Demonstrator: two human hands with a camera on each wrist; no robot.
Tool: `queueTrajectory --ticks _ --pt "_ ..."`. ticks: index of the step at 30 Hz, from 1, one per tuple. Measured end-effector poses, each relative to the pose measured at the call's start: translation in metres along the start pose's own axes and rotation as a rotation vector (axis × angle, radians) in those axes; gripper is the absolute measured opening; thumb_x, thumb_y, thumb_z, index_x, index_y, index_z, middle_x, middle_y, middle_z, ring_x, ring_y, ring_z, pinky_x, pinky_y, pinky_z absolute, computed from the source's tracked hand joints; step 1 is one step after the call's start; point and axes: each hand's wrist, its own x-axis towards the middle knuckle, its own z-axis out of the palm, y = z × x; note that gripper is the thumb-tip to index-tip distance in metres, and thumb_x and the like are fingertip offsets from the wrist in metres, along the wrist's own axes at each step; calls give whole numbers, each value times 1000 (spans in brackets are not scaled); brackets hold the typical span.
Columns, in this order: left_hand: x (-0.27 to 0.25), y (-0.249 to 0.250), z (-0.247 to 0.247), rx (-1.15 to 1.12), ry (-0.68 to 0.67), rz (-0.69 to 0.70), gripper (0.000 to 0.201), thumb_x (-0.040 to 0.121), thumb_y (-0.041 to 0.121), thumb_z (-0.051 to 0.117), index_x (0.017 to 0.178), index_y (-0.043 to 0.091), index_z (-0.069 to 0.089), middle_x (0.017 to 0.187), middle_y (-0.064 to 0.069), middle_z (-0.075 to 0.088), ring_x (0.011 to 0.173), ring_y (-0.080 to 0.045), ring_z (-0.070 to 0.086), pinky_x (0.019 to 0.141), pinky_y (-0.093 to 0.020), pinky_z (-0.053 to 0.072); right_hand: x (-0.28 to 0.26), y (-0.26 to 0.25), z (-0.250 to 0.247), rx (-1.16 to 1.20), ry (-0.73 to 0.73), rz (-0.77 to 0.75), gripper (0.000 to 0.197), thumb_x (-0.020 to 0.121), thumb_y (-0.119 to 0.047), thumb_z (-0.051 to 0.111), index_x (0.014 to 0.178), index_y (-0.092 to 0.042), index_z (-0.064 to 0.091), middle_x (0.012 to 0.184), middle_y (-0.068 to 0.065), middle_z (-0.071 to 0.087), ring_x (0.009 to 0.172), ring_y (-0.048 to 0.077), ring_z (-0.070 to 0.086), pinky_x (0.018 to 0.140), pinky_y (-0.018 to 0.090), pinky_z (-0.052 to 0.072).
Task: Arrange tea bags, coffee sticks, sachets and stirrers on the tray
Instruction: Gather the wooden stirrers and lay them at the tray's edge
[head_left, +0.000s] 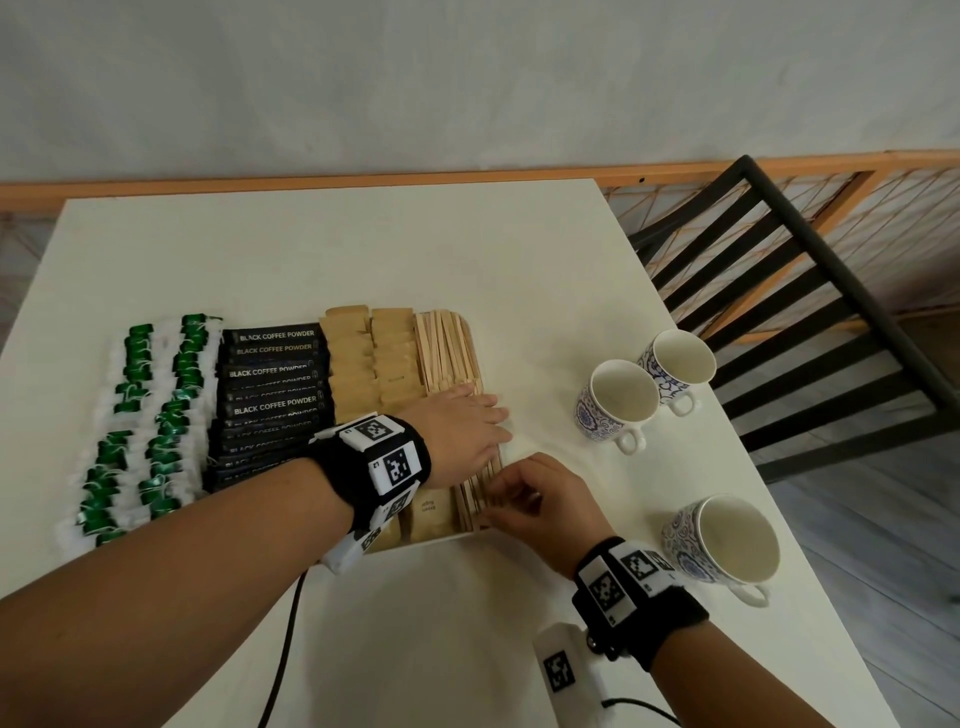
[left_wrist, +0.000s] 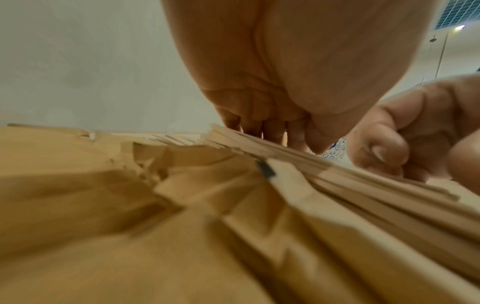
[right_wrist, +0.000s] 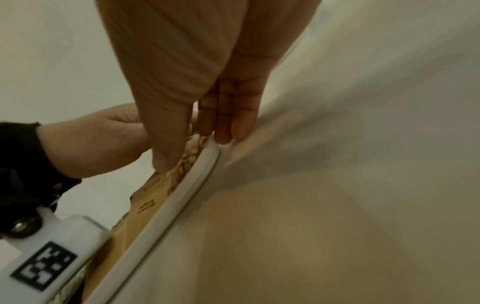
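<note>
A white tray (head_left: 415, 544) holds rows of green-tagged tea bags (head_left: 150, 415), black coffee sticks (head_left: 275, 374), brown sachets (head_left: 363, 353) and wooden stirrers (head_left: 447, 353) at its right side. My left hand (head_left: 483, 421) lies flat on the stirrers, fingers straight, pressing them down. My right hand (head_left: 519, 493) is at the stirrers' near ends. In the right wrist view its fingers (right_wrist: 226, 127) touch the tray's rim (right_wrist: 182, 197) and its thumb tip rests on the stirrer ends. The left wrist view shows the sachets (left_wrist: 182, 226) and stirrers (left_wrist: 337, 176) close up.
Three blue-patterned cups stand on the table to the right of the tray: two at the back (head_left: 618, 405) (head_left: 680, 364), one nearer (head_left: 727, 540). A black slatted chair (head_left: 805, 312) is beyond the table's right edge. A black cable (head_left: 291, 623) runs off the near edge.
</note>
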Motion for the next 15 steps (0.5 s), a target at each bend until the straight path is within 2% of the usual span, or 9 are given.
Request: queueTrajectory --ticks 2,6,9,15 --pt "-1 0 0 0 -1 1 46 104 33 22 149 23 28 160 1 16 148 -15 8 120 -34 -1 -4 2 -5 63 0 55 28 69 -17 82 77 -36 64 84 -6 62 76 6 57 70 13 46" --pt "-1 -1 2 17 17 0 47 104 32 23 150 21 26 160 1 17 147 -16 10 119 -34 1 -10 9 -8 172 29 132 33 75 -3 74 77 -35 67 79 -11 69 71 4 63 73 19 52" --pt "-1 -1 3 23 33 -3 47 104 32 25 149 21 28 159 0 20 146 -17 14 119 -34 2 -11 11 -5 205 50 146 32 75 -4 75 76 -35 68 76 -14 68 69 3 62 72 20 52" --pt "-2 -3 0 21 68 7 47 101 31 35 147 21 34 155 0 29 142 -18 24 118 -34 5 -13 5 -2 114 82 49 32 77 -13 75 72 -42 63 74 -25 63 64 3 57 62 11 44"
